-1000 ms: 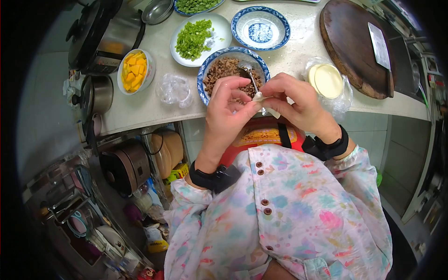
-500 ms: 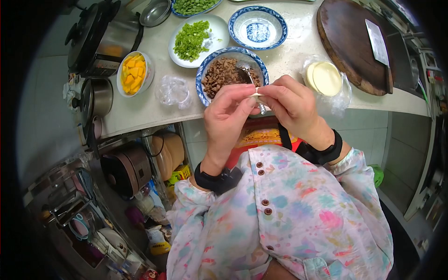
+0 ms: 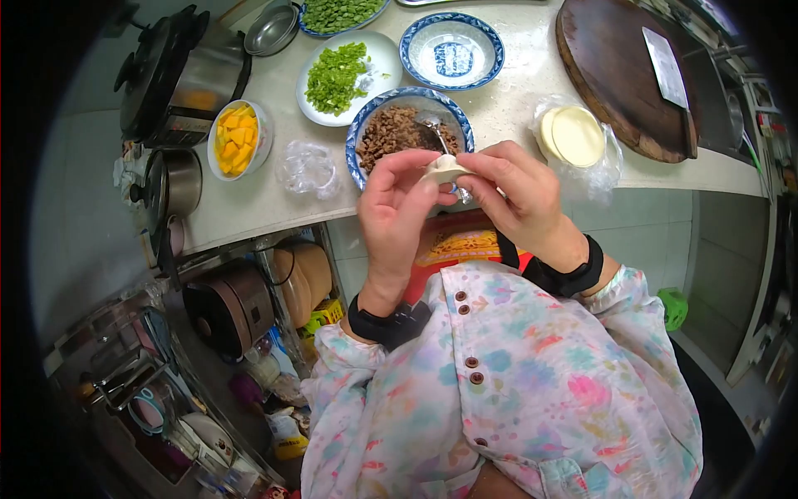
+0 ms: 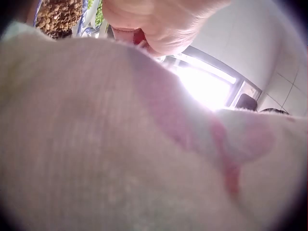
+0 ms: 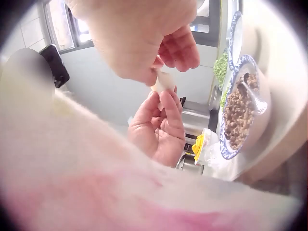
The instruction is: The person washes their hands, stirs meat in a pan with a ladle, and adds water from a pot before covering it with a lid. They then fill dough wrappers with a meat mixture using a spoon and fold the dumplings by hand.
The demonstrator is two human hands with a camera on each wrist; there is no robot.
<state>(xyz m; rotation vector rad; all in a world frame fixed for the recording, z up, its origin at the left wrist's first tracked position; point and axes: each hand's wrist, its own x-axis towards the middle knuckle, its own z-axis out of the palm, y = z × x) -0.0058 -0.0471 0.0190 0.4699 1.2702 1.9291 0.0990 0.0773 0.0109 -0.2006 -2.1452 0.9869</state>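
Both hands meet in front of the filling bowl (image 3: 356,158) and hold a small, pale, folded dumpling (image 3: 447,170). My left hand (image 3: 392,212) pinches its left side between thumb and fingers. On the other side, the thumb and forefinger of my right hand (image 3: 525,191) pinch its edge. From the right wrist, the dumpling (image 5: 164,82) shows as a whitish piece between the two sets of fingertips. Brown minced filling (image 3: 389,137) lies in the blue-rimmed bowl with a metal spoon (image 3: 442,141) in it. Sleeve cloth fills most of the left wrist view, hiding the fingertips.
Round wrappers (image 3: 579,137) lie on plastic to the right, before a round chopping board (image 3: 603,75) bearing a cleaver (image 3: 665,66). A patterned bowl (image 3: 453,51) and a plate (image 3: 386,71) of chopped greens stand behind. Leftward are crumpled plastic (image 3: 307,169) and a tub (image 3: 264,137) of yellow cubes.
The fingertips have shifted along the wrapper's edge, and more of the pale folded dumpling shows between them. Both hands stay close together in front of the bowl.
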